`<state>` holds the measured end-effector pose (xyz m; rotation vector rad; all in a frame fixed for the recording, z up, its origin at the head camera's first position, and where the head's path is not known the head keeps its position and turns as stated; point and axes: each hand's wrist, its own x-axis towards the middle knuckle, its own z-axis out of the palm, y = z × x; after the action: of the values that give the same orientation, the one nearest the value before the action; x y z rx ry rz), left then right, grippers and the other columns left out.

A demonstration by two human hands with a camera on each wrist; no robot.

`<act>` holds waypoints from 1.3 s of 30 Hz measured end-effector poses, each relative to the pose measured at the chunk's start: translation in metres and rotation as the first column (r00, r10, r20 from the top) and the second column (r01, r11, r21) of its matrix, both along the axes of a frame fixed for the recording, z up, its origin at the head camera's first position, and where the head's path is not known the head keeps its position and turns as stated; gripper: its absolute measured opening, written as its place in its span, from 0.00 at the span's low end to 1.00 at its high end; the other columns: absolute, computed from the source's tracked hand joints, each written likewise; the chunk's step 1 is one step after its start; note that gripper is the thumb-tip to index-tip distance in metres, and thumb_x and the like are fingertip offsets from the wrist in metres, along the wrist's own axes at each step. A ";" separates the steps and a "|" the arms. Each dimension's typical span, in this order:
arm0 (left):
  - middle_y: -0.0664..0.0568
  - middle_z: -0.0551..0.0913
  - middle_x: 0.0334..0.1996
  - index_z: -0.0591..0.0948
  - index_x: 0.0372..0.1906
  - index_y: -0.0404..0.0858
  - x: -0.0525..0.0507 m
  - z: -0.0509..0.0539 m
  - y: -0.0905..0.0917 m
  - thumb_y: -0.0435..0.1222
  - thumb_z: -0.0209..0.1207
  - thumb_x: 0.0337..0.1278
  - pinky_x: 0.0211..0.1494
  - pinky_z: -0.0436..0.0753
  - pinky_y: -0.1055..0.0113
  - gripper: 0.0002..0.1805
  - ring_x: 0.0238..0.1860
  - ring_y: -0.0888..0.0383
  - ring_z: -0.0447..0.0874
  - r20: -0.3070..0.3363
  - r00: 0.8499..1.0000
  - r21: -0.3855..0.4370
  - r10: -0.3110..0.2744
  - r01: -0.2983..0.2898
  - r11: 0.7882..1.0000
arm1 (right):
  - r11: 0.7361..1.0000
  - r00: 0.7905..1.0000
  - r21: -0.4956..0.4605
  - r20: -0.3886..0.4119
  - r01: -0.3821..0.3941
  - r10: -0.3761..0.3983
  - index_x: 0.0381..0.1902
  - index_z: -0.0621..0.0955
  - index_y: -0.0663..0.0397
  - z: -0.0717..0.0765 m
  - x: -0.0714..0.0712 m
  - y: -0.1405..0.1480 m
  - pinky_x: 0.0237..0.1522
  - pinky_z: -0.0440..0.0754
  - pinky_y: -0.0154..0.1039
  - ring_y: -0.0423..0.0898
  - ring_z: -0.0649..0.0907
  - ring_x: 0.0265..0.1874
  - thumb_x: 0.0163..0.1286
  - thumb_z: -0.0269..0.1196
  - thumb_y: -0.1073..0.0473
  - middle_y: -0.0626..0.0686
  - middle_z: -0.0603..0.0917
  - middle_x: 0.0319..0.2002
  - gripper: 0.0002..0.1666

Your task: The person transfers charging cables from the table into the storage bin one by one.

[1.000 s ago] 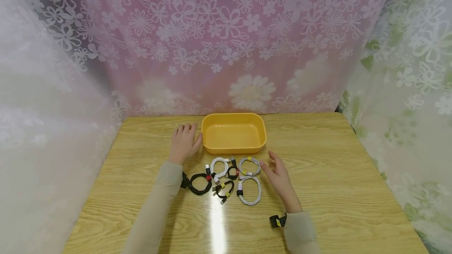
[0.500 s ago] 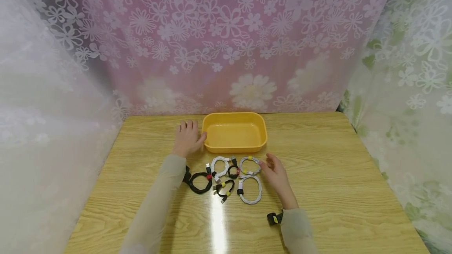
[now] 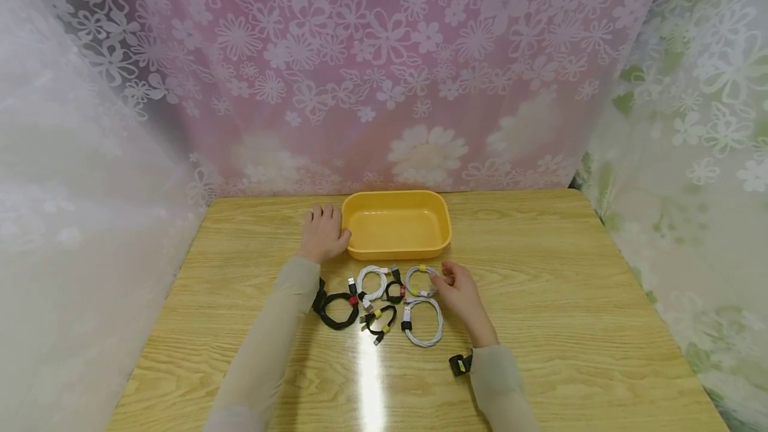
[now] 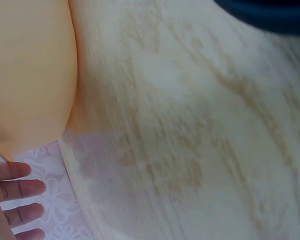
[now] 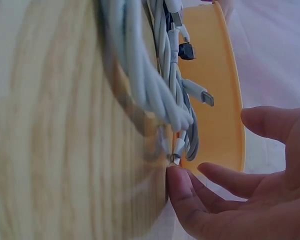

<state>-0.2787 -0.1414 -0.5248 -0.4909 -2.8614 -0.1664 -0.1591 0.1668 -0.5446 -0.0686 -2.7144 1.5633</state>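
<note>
My left hand point(image 3: 324, 233) is at the left side of the yellow tray point(image 3: 396, 255), its thumb against the rim. The left wrist view has the left hand's fingers point(image 4: 21, 189) straight and spread beside the tray's wall point(image 4: 30, 75). My right hand point(image 3: 463, 297) is at the right edge of a grey coiled cable point(image 3: 409, 280) with yellow ties. In the right wrist view, the right hand's thumb and fingers stand apart, one fingertip point(image 5: 179, 181) close to a cable end; whether it touches is unclear. Below lies a white coiled cable point(image 3: 441, 325).
Left of these lie another white coil point(image 3: 361, 279), a small black coil with a red tie point(image 3: 390, 299), a small black cable with yellow ties point(image 3: 394, 315) and a larger black coil point(image 3: 339, 327). A patterned curtain point(image 3: 360, 85) hangs behind the table point(image 3: 540, 285).
My right hand has moved left, closer to the grey coil. My left hand has shifted slightly right, its thumb reaching the tray's rim. The cables lie as before.
</note>
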 end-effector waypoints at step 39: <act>0.35 0.68 0.51 0.68 0.55 0.26 -0.006 -0.003 0.014 0.41 0.42 0.70 0.60 0.62 0.48 0.22 0.54 0.38 0.63 0.186 0.981 -0.014 0.060 -0.059 0.998 | 0.991 0.998 0.120 -0.005 0.057 -0.057 0.35 0.83 0.69 -0.006 -0.012 0.000 0.29 0.75 0.36 0.46 0.78 0.27 0.59 0.64 0.69 0.56 0.82 0.28 0.06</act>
<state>-0.2842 -0.1270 -0.5274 -0.4103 -3.0565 -0.2002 -0.1713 0.1666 -0.5505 -0.1420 -2.7714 1.3826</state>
